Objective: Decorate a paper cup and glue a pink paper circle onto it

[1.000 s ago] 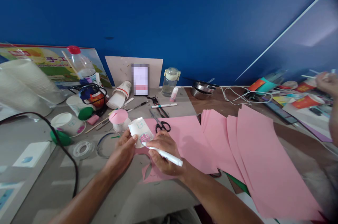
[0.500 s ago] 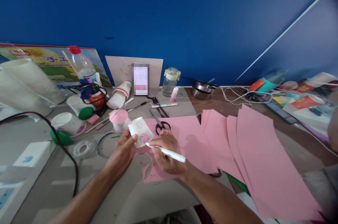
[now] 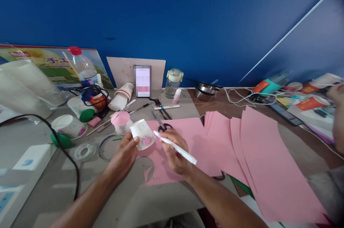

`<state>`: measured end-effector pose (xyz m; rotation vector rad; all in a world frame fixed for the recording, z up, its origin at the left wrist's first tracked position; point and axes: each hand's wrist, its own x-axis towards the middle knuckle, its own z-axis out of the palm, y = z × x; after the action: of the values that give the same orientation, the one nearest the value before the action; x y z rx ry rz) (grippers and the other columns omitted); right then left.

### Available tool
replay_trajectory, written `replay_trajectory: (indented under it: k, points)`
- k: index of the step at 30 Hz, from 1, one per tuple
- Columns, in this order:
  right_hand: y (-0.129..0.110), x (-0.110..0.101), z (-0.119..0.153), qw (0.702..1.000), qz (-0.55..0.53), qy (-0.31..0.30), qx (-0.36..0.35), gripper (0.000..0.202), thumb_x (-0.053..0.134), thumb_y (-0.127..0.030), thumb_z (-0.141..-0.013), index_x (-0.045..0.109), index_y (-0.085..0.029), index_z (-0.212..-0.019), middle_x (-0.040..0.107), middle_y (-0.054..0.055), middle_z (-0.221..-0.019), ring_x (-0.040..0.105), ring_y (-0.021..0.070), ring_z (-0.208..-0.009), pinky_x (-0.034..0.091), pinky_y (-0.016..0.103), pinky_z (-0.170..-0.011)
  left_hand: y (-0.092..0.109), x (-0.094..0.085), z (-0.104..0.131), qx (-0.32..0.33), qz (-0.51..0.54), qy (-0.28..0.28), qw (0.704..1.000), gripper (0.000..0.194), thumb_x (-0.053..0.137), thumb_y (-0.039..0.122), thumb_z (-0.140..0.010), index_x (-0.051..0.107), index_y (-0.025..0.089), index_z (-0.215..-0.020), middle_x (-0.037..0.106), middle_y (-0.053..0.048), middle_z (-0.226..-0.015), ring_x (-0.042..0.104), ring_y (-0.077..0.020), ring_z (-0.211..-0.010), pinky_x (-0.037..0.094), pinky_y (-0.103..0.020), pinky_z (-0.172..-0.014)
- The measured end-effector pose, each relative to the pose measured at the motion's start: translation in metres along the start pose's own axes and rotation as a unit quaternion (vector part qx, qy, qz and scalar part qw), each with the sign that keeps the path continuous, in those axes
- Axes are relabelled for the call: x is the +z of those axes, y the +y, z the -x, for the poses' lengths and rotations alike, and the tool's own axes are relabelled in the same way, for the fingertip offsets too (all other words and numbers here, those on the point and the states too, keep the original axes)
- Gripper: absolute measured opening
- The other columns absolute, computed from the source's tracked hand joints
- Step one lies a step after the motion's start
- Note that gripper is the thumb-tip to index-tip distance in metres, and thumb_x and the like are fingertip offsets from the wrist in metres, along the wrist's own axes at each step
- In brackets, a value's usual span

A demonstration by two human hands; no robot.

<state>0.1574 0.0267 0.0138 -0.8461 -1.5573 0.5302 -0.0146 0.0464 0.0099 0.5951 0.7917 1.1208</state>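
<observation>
My left hand (image 3: 128,149) grips a white paper cup (image 3: 140,129) by its side, thumb on the near face. The cup has a pink crosshatched oval near its lower edge and a green outlined shape above. In my right hand (image 3: 174,149) is a white marker (image 3: 182,154), its tip pointing left, close to the cup's right side. Whether tip and cup touch is hard to tell. Black-handled scissors (image 3: 164,127) lie just beyond my right hand on pink paper (image 3: 192,142). Another cup with a pink paper top (image 3: 120,118) stands left of the held cup.
A glue bottle (image 3: 176,96), a capped marker (image 3: 167,107) and a water jar (image 3: 173,84) stand or lie behind. Fanned pink sheets (image 3: 268,160) cover the right side. At left are a tape roll (image 3: 84,151) and a black cable (image 3: 77,174). Another person's hand (image 3: 337,95) shows at far right.
My right hand has drawn the marker back from the oval, a little up and to the right. The left hand and cup are almost unmoved. Another person's hand has come further into view at right.
</observation>
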Motion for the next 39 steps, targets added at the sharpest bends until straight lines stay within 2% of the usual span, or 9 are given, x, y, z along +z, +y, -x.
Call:
replay_trajectory:
  k: [3, 6, 9, 13, 19, 23, 28, 34, 39]
  points:
    - [0.005, 0.003, 0.002, 0.99, -0.069, 0.037, 0.117, 0.034, 0.044, -0.043, -0.097, 0.056, -0.025, -0.123, 0.065, 0.006, -0.094, 0.057, 0.0154, -0.067, 0.049, 0.032, -0.062, -0.001, -0.001, -0.001, 0.004, -0.001, -0.004, 1.0, 0.046, 0.075, 0.027, -0.074, 0.063, 0.018, -0.118, 0.074, -0.011, -0.106, 0.068, -0.0292, -0.098, 0.052, -0.041, -0.088]
    - [0.008, 0.006, 0.001, 0.968, -0.126, 0.077, 0.204, 0.039, 0.041, -0.046, -0.098, 0.051, -0.024, -0.129, 0.065, 0.001, -0.078, 0.046, 0.0105, -0.051, 0.044, 0.027, -0.052, -0.002, -0.002, -0.002, 0.012, -0.008, -0.006, 1.0, 0.043, 0.075, 0.026, -0.074, 0.065, 0.017, -0.116, 0.074, -0.011, -0.104, 0.068, -0.0289, -0.098, 0.052, -0.04, -0.088]
    - [0.009, 0.007, -0.002, 0.956, -0.142, 0.093, 0.241, 0.037, 0.045, -0.046, -0.097, 0.052, -0.023, -0.125, 0.061, -0.002, -0.071, 0.045, 0.0099, -0.051, 0.043, 0.025, -0.051, -0.002, -0.004, -0.002, 0.011, -0.01, -0.007, 1.0, 0.045, 0.076, 0.027, -0.074, 0.065, 0.017, -0.116, 0.075, -0.01, -0.102, 0.069, -0.0279, -0.097, 0.052, -0.039, -0.088]
    - [0.012, 0.007, -0.005, 0.963, -0.122, 0.066, 0.231, 0.035, 0.049, -0.042, -0.096, 0.051, -0.022, -0.124, 0.063, 0.002, -0.085, 0.059, 0.0135, -0.071, 0.051, 0.029, -0.068, -0.001, -0.001, 0.0, -0.004, -0.01, -0.007, 1.0, 0.055, 0.08, 0.03, -0.071, 0.063, 0.015, -0.121, 0.075, -0.012, -0.103, 0.069, -0.0293, -0.098, 0.052, -0.04, -0.089]
    - [0.017, 0.006, -0.004, 0.974, -0.081, 0.01, 0.213, 0.035, 0.051, -0.037, -0.094, 0.049, -0.019, -0.124, 0.065, 0.007, -0.099, 0.062, 0.0186, -0.089, 0.051, 0.035, -0.082, 0.0, -0.002, 0.002, -0.037, -0.025, -0.039, 0.998, 0.053, 0.083, 0.036, -0.068, 0.068, 0.013, -0.114, 0.074, -0.014, -0.106, 0.067, -0.0324, -0.103, 0.052, -0.04, -0.09]
    - [0.018, 0.007, -0.003, 0.968, -0.089, -0.006, 0.234, 0.039, 0.054, -0.038, -0.093, 0.046, -0.02, -0.127, 0.064, 0.01, -0.105, 0.064, 0.0213, -0.095, 0.053, 0.038, -0.084, -0.004, -0.008, 0.0, -0.045, -0.021, -0.08, 0.996, 0.048, 0.079, 0.035, -0.073, 0.069, 0.015, -0.116, 0.073, -0.014, -0.11, 0.066, -0.0312, -0.106, 0.051, -0.039, -0.093]
    - [0.018, 0.007, -0.003, 0.971, -0.086, -0.022, 0.223, 0.047, 0.056, -0.04, -0.09, 0.045, -0.019, -0.13, 0.063, 0.012, -0.108, 0.064, 0.0237, -0.099, 0.054, 0.04, -0.085, -0.007, -0.012, -0.002, -0.054, -0.03, -0.112, 0.992, 0.047, 0.075, 0.035, -0.078, 0.067, 0.016, -0.121, 0.072, -0.014, -0.114, 0.064, -0.0312, -0.11, 0.049, -0.04, -0.096]
    - [0.015, 0.006, -0.005, 0.974, -0.073, -0.03, 0.214, 0.049, 0.059, -0.039, -0.088, 0.045, -0.018, -0.13, 0.064, 0.011, -0.107, 0.065, 0.023, -0.097, 0.055, 0.038, -0.083, -0.008, -0.013, -0.002, -0.056, -0.048, -0.113, 0.991, 0.048, 0.075, 0.035, -0.078, 0.067, 0.017, -0.121, 0.071, -0.014, -0.117, 0.062, -0.032, -0.112, 0.049, -0.04, -0.094]
    - [0.015, 0.006, -0.005, 0.968, -0.067, -0.049, 0.239, 0.048, 0.058, -0.036, -0.088, 0.045, -0.018, -0.13, 0.065, 0.012, -0.109, 0.065, 0.0235, -0.097, 0.055, 0.039, -0.084, -0.009, -0.012, -0.001, -0.066, -0.061, -0.127, 0.988, 0.052, 0.078, 0.036, -0.075, 0.066, 0.02, -0.123, 0.071, -0.013, -0.117, 0.063, -0.031, -0.11, 0.049, -0.039, -0.093]
